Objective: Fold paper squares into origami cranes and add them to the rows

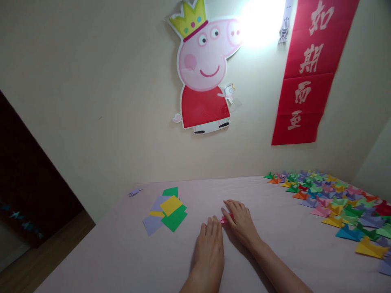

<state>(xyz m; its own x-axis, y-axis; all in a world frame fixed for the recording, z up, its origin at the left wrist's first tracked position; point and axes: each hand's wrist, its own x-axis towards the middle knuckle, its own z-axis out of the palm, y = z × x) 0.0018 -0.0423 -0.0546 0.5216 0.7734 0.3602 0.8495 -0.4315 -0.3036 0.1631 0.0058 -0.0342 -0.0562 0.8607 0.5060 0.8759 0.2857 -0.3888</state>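
My left hand [209, 248] lies flat on the pink table [122, 252], fingers stretched out, its fingertips next to a small pink folded paper [225, 220]. My right hand [240, 221] rests palm down over that paper, fingers extended and pressing on it. Most of the paper is hidden under the right hand; only a pink edge shows between the two hands.
A loose pile of flat paper squares [166, 211], purple, yellow and green, lies to the left. Several folded coloured paper figures [336, 199] cover the table's right side. A small purple piece [135, 191] lies at the far left edge. The wall holds a cartoon pig cutout [203, 69] and a red banner [308, 73].
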